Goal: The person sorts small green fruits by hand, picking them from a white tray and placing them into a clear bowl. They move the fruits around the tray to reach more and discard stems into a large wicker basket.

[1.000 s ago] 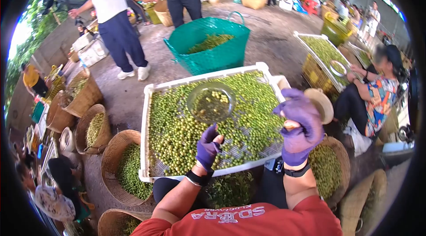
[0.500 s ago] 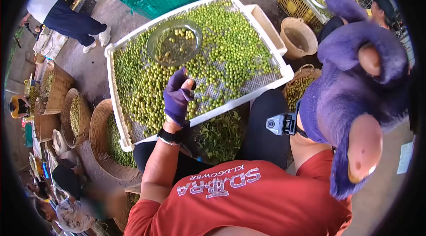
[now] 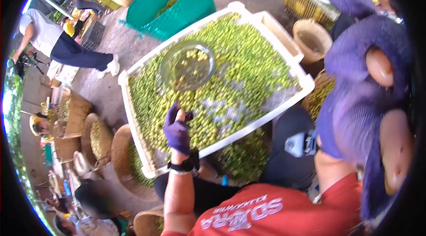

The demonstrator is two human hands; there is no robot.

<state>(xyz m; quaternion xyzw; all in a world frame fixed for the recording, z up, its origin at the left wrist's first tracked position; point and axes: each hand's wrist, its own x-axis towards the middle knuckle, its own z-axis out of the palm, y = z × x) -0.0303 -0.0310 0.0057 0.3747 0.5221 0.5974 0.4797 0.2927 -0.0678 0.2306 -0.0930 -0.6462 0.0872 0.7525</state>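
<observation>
My left hand point(image 3: 177, 129), in a purple glove with a bare thumb tip, is over the near part of a white mesh tray point(image 3: 248, 131). Its fingers are curled in, and what they may hold is hidden. Small round green fruits point(image 3: 248, 58) cover much of the tray. A clear bowl point(image 3: 169, 74) with a few yellowish fruits sits among them, just beyond that hand. My right hand point(image 3: 359, 89), also gloved in purple, looms close to the camera at the right. Its fingers are apart, two bare tips show through the glove, and nothing is visible in it.
Beyond the tray stands a teal basket point(image 3: 137, 12). Woven baskets point(image 3: 120, 147) of fruit line the left side, and a tan bucket point(image 3: 326, 43) is at the right. Leaves point(image 3: 244, 158) lie under the tray's near edge. A person point(image 3: 71, 49) stands at the upper left; others are nearby.
The view has shifted, so the tray and my left hand appear lower and further right. My right hand appears further right and is still close to the camera.
</observation>
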